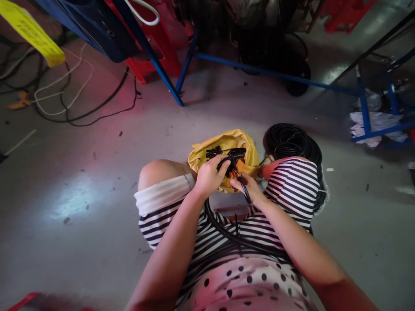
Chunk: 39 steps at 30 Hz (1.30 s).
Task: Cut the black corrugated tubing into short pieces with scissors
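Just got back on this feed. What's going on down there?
The person's left hand holds a black tube, and the right hand holds scissors, blades at the tube; whether they've closed on it, I can't tell. Both hands are at an open yellow bag with short black pieces inside. A black coil lies by the right knee.

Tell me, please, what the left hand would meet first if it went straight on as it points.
The left hand would probably first meet the scissors held in the right hand, though depth between them is unclear.
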### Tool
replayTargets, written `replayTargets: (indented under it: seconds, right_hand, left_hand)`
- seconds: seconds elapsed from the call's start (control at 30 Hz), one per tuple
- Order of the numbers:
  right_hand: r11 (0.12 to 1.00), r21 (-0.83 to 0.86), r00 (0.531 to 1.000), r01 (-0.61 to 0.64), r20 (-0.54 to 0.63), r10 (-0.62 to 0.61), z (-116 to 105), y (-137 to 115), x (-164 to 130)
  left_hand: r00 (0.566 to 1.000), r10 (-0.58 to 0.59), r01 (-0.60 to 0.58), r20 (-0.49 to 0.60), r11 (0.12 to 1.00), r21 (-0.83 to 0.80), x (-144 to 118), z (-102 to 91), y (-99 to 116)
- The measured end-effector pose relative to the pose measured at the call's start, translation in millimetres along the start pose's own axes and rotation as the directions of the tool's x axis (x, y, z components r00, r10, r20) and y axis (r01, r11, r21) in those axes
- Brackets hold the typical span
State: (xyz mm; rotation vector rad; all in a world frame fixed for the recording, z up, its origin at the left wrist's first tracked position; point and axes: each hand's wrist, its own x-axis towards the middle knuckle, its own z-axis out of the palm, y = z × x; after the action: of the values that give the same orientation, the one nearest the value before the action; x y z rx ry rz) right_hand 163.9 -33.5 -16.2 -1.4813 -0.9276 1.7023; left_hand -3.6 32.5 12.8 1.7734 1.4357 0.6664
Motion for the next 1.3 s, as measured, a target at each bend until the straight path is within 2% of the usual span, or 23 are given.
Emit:
replayTargets:
  seconds: [0.23, 0.47, 0.87, 1.1, 1.3]
  right_hand:
    - [1.000, 0.016, 1.000, -0.022, -0.016, 0.022, 0, -4, 0]
    - [0.999, 0.026, 0.998, -0.028, -0.054, 0.030, -1, -6, 0]
    - [1.000, -0.008, 0.998, -0.028, -0.052, 0.027, -3, -6, 0]
    - [0.999, -0.022, 0.998, -0.039, -0.050, 0.038, -4, -5, 0]
    - [0.994, -0.065, 0.996, -0.090, -0.028, 0.089, -5, -12, 0]
  left_hand:
    - [1.000, 0.009, -0.008, 0.030, 1.000, -0.024, 1, 3.1, 4]
    - [1.000, 0.009, -0.009, 0.015, 1.000, -0.005, 1, 4.6, 2]
    - [1.000, 0.010, -0.011, 0.017, 1.000, 0.007, 1, 5.2, 2]
    - [0.999, 0.012, -0.012, 0.052, 1.000, 0.004, 1, 4.5, 3]
    - [0.987, 0.070, -0.072, 0.143, 0.997, 0.008, 2, 0.2, -1]
